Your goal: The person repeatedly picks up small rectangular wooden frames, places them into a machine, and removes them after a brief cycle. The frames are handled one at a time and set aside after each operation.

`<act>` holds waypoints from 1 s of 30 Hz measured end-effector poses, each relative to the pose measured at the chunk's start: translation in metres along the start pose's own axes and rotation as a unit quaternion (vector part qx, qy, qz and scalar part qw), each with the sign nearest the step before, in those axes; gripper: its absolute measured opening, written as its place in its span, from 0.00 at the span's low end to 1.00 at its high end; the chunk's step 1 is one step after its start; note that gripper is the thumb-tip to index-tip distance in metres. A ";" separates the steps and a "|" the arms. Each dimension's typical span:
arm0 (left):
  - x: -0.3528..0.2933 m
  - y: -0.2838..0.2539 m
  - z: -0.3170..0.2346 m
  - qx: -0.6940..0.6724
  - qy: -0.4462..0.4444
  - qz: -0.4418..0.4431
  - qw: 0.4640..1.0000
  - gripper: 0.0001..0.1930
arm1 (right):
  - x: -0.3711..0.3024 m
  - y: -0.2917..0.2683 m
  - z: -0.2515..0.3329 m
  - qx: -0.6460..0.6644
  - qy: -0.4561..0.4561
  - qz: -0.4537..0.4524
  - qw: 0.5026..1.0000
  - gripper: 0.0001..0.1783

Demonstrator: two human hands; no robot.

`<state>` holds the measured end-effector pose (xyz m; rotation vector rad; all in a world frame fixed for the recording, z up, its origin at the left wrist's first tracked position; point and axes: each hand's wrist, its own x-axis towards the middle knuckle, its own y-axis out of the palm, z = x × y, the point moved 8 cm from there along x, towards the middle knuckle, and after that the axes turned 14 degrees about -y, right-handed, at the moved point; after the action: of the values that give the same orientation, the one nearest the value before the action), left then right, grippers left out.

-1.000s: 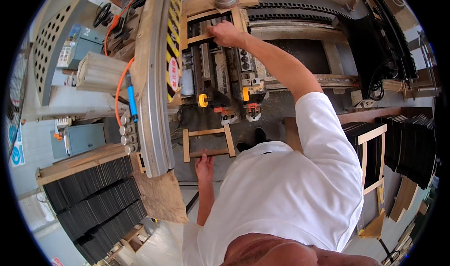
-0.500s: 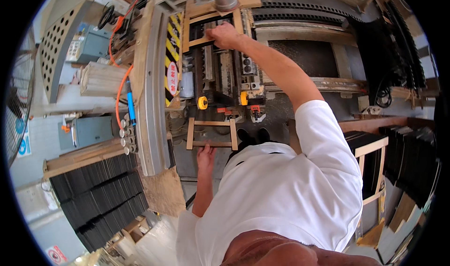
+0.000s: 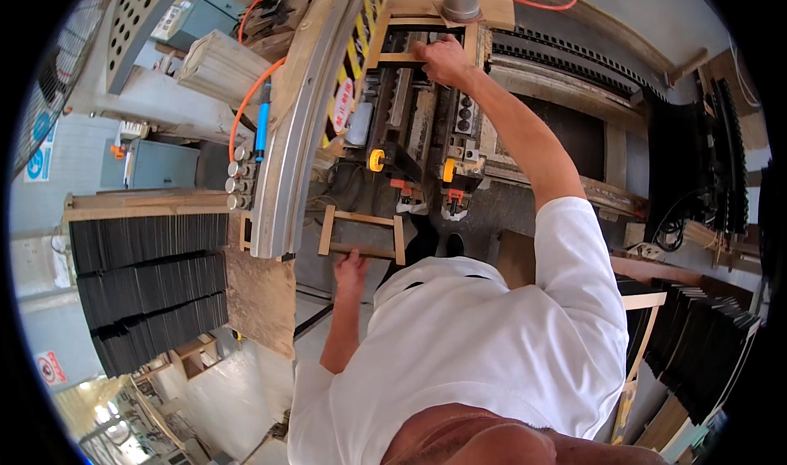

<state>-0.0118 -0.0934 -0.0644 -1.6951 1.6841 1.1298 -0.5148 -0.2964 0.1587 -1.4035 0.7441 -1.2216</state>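
Note:
A small rectangular wooden frame [image 3: 357, 218] hangs in front of the machine, held up by its near rail. My left hand [image 3: 351, 271] is closed on that rail from the near side. Farther out, my right hand [image 3: 445, 60] reaches over the machine [image 3: 402, 129] with its fingers bent at the near rail of a second wooden frame [image 3: 399, 56]. That frame lies across the machine's rails, under a metal cylinder [image 3: 461, 7]. The right fingertips are partly hidden, but they look closed on the wood.
Yellow knobs [image 3: 376, 160] and red clamps stick out at the machine's near end. A metal beam [image 3: 283, 178] with a striped warning strip runs along its left. Stacks of black slats [image 3: 152, 276] stand at left, and more dark stacks [image 3: 697, 342] at right.
The head view has turned, shifting the machine rightward in the picture. My left hand and its frame have moved slightly left and away from the machine. My right hand stays at the second frame.

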 end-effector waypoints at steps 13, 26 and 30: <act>-0.039 -0.087 0.001 -0.027 0.105 -0.052 0.993 0.10 | 0.002 0.008 0.004 -0.020 0.042 0.001 0.999 0.21; 0.005 -0.325 -0.131 -0.185 0.169 -0.126 0.960 0.18 | -0.030 -0.076 0.083 0.109 0.172 -0.241 0.949 0.14; 0.054 -0.356 -0.190 -0.182 0.147 -0.143 0.962 0.21 | -0.076 -0.073 0.163 0.219 0.203 -0.297 0.907 0.10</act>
<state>0.3686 -0.2384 -0.0803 -2.3505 1.3834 1.1420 -0.3956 -0.1583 0.2253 -1.0258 0.2671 -2.0579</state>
